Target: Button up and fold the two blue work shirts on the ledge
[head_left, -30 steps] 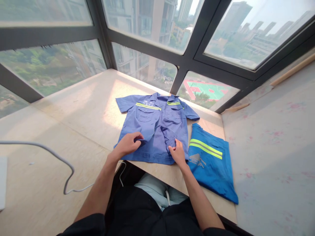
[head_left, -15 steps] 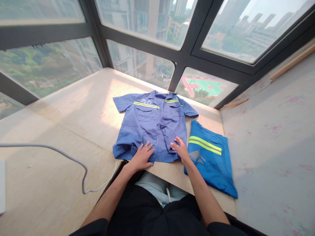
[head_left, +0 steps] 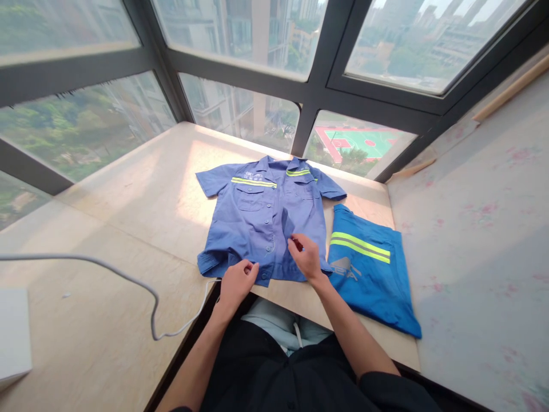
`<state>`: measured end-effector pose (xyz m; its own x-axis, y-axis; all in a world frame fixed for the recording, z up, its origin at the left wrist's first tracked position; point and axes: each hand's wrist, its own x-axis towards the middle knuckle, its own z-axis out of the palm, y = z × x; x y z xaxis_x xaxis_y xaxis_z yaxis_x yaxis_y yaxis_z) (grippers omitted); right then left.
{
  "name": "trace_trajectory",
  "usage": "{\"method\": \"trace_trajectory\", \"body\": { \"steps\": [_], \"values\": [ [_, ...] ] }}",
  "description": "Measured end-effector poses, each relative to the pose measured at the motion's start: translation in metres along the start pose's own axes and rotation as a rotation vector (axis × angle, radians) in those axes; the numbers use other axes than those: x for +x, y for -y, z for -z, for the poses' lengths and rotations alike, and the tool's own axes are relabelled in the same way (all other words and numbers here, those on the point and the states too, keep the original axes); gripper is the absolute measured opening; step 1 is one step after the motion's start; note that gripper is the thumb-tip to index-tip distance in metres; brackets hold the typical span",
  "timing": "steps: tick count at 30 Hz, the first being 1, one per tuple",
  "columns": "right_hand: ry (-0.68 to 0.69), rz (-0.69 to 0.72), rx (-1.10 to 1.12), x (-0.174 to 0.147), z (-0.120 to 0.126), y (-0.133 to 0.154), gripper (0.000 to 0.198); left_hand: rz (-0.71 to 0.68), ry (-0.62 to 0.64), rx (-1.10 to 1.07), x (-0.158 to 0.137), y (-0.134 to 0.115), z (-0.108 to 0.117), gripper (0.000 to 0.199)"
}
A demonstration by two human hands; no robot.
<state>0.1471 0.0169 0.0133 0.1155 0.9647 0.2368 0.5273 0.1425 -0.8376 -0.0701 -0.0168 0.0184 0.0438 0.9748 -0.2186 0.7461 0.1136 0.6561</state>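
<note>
A short-sleeved blue-purple work shirt [head_left: 251, 229] lies front side up on the pale tabletop, its collar toward the window. It has buttons down the front, chest pockets and yellow reflective stripes. At the lower hem, my left hand [head_left: 237, 281] is closed on the cloth, left of the button placket. My right hand [head_left: 305, 256] pinches the shirt front right of the placket, where a fold of cloth stands up by the fingertips. Close by on the right lies a folded brighter blue garment [head_left: 371, 280] with a yellow-and-grey stripe and a grey print.
A grey cable [head_left: 107, 266] curves across the left of the tabletop [head_left: 107, 217] to the front edge. A white box-like object [head_left: 12, 332] stands at the far left. Dark-framed windows [head_left: 240, 68] border the back, and a flower-patterned wall [head_left: 476, 252] the right.
Both hands were spread on the shirt and have now curled closed on its cloth. My right hand has shifted left, raising a fold. The view has tilted slightly.
</note>
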Motion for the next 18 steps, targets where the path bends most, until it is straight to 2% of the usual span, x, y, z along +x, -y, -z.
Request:
{"method": "trace_trajectory", "body": {
  "steps": [2, 4, 5, 8, 12, 14, 18],
  "values": [
    [0.270, 0.245, -0.122, -0.008, -0.002, 0.006, 0.017, 0.120, 0.068, -0.149, -0.010, 0.008, -0.004, 0.023],
    [0.489, 0.352, -0.231, -0.015, -0.004, 0.005, 0.016, 0.230, 0.118, -0.310, -0.019, 0.015, -0.010, 0.020],
    [0.542, 0.360, -0.277, -0.018, -0.005, 0.003, 0.015, 0.275, 0.125, -0.372, -0.023, 0.018, -0.013, 0.022],
    [0.572, 0.311, -0.295, -0.022, -0.007, -0.005, 0.012, 0.352, 0.077, -0.528, -0.029, 0.020, -0.021, 0.039],
    [0.553, 0.302, -0.144, -0.027, -0.004, -0.007, 0.016, 0.470, -0.013, -0.807, -0.029, 0.009, -0.023, 0.076],
    [0.599, 0.326, -0.112, -0.031, -0.003, -0.008, 0.017, 0.522, -0.036, -0.916, -0.028, 0.003, -0.023, 0.077],
    [0.649, 0.329, -0.158, -0.037, -0.004, -0.011, 0.015, 0.592, -0.110, -1.075, -0.034, 0.002, -0.025, 0.062]
  ]
}}
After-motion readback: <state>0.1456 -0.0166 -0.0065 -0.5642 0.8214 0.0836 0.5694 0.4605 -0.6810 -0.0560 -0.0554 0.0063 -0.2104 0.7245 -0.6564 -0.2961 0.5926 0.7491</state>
